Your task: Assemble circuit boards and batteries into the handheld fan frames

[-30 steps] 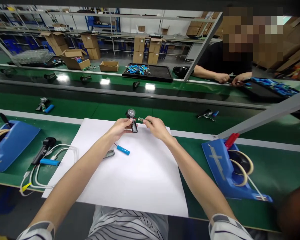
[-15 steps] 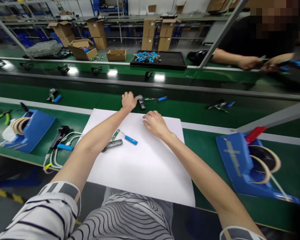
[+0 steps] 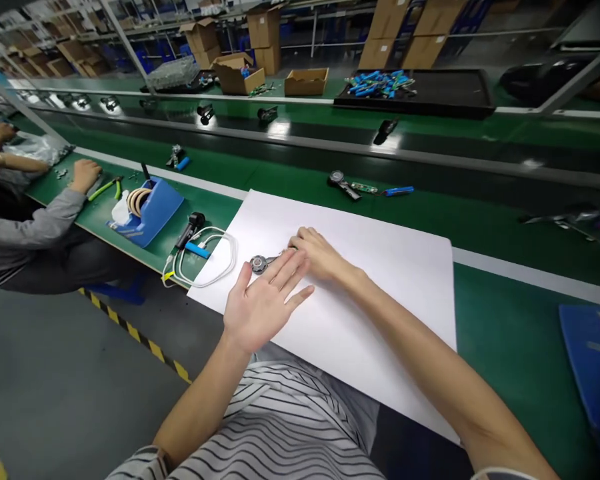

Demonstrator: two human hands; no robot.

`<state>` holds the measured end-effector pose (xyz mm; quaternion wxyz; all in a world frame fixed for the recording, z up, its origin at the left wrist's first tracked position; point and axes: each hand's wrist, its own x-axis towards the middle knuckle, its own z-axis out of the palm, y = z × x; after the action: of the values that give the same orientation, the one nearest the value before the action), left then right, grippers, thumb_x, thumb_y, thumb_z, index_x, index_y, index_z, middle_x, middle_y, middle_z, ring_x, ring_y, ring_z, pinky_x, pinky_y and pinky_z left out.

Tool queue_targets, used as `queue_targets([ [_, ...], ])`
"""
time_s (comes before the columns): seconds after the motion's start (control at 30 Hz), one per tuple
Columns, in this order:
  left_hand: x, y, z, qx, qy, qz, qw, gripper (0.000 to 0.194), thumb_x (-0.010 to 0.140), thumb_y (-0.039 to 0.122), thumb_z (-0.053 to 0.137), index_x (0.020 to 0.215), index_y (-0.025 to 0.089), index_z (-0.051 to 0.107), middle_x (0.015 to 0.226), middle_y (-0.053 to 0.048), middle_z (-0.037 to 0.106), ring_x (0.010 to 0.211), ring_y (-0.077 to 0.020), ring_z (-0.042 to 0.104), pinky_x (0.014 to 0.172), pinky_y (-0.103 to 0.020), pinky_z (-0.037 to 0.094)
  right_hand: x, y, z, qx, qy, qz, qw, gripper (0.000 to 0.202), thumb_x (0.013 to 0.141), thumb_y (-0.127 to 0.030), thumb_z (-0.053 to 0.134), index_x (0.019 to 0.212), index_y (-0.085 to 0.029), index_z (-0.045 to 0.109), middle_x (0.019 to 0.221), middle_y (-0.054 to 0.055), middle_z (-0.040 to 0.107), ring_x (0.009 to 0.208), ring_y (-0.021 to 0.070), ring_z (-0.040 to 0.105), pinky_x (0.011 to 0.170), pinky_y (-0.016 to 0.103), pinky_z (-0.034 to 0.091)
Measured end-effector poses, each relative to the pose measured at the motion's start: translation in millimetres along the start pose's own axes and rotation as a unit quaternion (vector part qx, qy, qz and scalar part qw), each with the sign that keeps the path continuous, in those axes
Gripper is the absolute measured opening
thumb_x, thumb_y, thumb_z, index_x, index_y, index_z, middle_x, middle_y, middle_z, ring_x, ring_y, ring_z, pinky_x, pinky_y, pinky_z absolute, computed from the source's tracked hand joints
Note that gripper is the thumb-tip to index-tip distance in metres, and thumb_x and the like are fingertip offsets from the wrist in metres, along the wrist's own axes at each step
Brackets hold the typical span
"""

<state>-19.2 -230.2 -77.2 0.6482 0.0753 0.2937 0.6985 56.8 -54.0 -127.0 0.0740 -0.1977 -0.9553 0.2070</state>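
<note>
My left hand (image 3: 264, 308) is turned palm up above the near edge of the white sheet (image 3: 380, 320), fingers stretched out and nothing in it. Just beyond its fingers lies a grey plastic housing with a round head (image 3: 259, 264), its body partly covered by them. My right hand (image 3: 317, 255) is on the sheet beside those fingertips, its own fingers curled down. A bit of green shows at them; what they hold is hidden. Past the sheet, another grey housing (image 3: 337, 177) lies with a green circuit board (image 3: 364, 188) and a blue cylindrical battery (image 3: 399, 191).
A white cable (image 3: 235, 250) loops onto the sheet beside a dark handheld device (image 3: 190, 229). Blue tape dispensers (image 3: 160, 210) stand at both sides. Across the belt (image 3: 300, 143) is a black tray (image 3: 450, 93) with blue batteries. Another person's hand (image 3: 86, 175) rests at left.
My left hand has come back from the housing beyond the sheet and turned palm up. My right hand has moved toward the parts on the sheet. The view has swung left.
</note>
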Motion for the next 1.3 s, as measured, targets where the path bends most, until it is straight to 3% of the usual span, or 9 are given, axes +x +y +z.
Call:
queue_targets([
  [0.07,-5.1,-4.3,-9.0,0.022,0.033,0.015,0.999,0.043,0.094,0.047,0.054,0.126,0.019,0.064,0.132,-0.01,0.065,0.127,-0.0242,0.057,0.099,-0.036,0.051,-7.4,1.3,-0.4,0.07,0.005,0.001,0.998,0.012,0.093,-0.026,0.054,0.093,-0.016,0.062,0.096,0.01,0.061,0.088,0.023,0.054,0.076,0.033,0.042],
  [0.13,-9.1,-14.3,-20.4,0.068,0.096,0.035,0.992,0.027,0.084,0.034,0.073,0.105,0.017,0.067,0.085,-0.004,0.073,0.073,-0.013,0.068,0.068,-0.024,0.055,-18.2,2.6,0.7,0.17,0.002,0.008,0.985,0.013,0.093,-0.03,0.056,0.09,-0.018,0.059,0.086,0.004,0.061,0.077,0.018,0.053,0.069,0.029,0.039],
  [0.23,-11.0,-34.1,-33.7,0.13,0.175,0.041,0.975,0.032,0.077,0.042,0.08,0.077,0.017,0.059,0.039,0.012,0.034,0.031,-0.0041,0.023,0.035,-0.02,0.033,-33.5,2.4,5.4,0.32,0.032,0.039,0.946,0.021,0.095,-0.039,0.054,0.089,-0.019,0.055,0.074,-0.001,0.059,0.067,0.0145,0.052,0.065,0.027,0.038],
  [0.33,-3.9,-44.0,-31.9,0.126,0.212,0.05,0.968,0.043,0.079,0.056,0.073,0.08,0.015,0.062,0.054,0.004,0.05,0.045,-0.0092,0.047,0.048,-0.026,0.05,-42.3,0.0,8.8,0.439,0.084,0.083,0.89,0.031,0.093,-0.051,0.055,0.091,-0.021,0.049,0.06,-0.006,0.049,0.051,0.012,0.046,0.055,0.026,0.037],
  [0.43,12.0,-39.7,-21.1,0.04,0.163,-0.026,0.985,0.057,0.087,0.065,0.058,0.101,0.01,0.066,0.097,-0.014,0.067,0.086,-0.0226,0.067,0.072,-0.035,0.058,-47.5,-3.1,5.6,0.457,0.109,0.101,0.877,0.037,0.09,-0.058,0.056,0.092,-0.022,0.05,0.057,-0.008,0.042,0.045,0.0099,0.036,0.048,0.024,0.031],
  [0.63,37.4,-30.8,-19.5,-0.094,0.071,-0.152,0.981,0.076,0.094,0.071,0.026,0.101,0.007,0.067,0.087,-0.014,0.067,0.066,-0.0202,0.063,0.053,-0.032,0.049,-75.3,-4.8,-9.1,0.32,0.09,0.064,0.941,0.026,0.098,-0.043,0.049,0.091,-0.019,0.058,0.083,0.001,0.062,0.072,0.0143,0.053,0.066,0.027,0.04],
  [0.77,29.7,-37.3,-21.8,-0.038,0.05,-0.198,0.978,0.051,0.095,0.057,0.048,0.098,0.01,0.067,0.083,-0.009,0.065,0.07,-0.0197,0.064,0.058,-0.032,0.052,-99.7,-5.7,-13.1,0.245,0.025,0.062,0.967,0.019,0.101,-0.034,0.043,0.098,-0.021,0.057,0.084,0.0,0.065,0.067,0.0128,0.052,0.066,0.027,0.038],
  [0.97,19.4,-52.3,-12.9,0.056,0.057,-0.084,0.993,0.014,0.093,0.028,0.061,0.095,0.015,0.062,0.081,-0.005,0.062,0.068,-0.016,0.062,0.067,-0.033,0.054,-116.2,-1.6,-7.8,0.152,0.056,0.041,0.986,0.021,0.102,-0.035,0.041,0.095,-0.021,0.054,0.085,0.003,0.064,0.073,0.017,0.054,0.07,0.03,0.039],
  [1.3,32.0,-62.0,-37.0,0.03,-0.083,-0.084,0.993,0.055,0.097,0.063,0.031,0.092,0.017,0.06,0.052,0.005,0.043,0.034,-0.0064,0.025,0.04,-0.021,0.023,-129.5,7.2,28.1,0.05,0.195,-0.087,0.976,0.023,0.104,-0.029,0.04,0.088,-0.019,0.054,0.072,0.003,0.062,0.061,0.0156,0.052,0.061,0.028,0.04],
])
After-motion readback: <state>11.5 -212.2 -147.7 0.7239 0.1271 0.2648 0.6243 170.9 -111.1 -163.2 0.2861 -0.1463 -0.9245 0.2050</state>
